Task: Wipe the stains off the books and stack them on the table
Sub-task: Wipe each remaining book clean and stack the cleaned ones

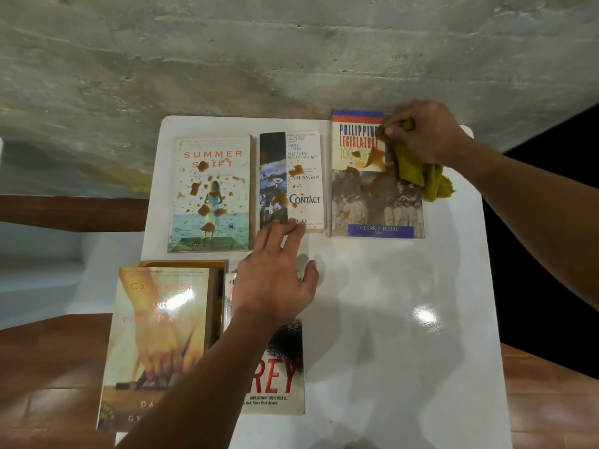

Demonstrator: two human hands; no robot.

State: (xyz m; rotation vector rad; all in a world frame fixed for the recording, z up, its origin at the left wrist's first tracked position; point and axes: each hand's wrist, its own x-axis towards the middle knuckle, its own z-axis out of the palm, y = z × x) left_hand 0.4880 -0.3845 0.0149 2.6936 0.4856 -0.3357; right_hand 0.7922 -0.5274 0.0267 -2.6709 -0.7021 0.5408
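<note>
Three stained books lie in a row at the back of the white table (389, 319): "Summer Shift" (210, 192), "Contact" (293, 181) and "Philippine Legislature" (372, 196), each spotted with brown blotches. My right hand (424, 131) grips a yellow-green cloth (418, 171) at the top right corner of the "Philippine Legislature" book. My left hand (275, 277) hovers with fingers spread, its fingertips reaching the bottom edge of "Contact". Nearer me lie "Crossing to the Paradise" (155, 338), on top of another book, and a book with red letters (278, 374), partly hidden by my left arm.
A rough concrete wall (291, 59) rises right behind the table. Wooden flooring (48, 367) shows at both sides. The right half of the tabletop is glossy and reflects a light.
</note>
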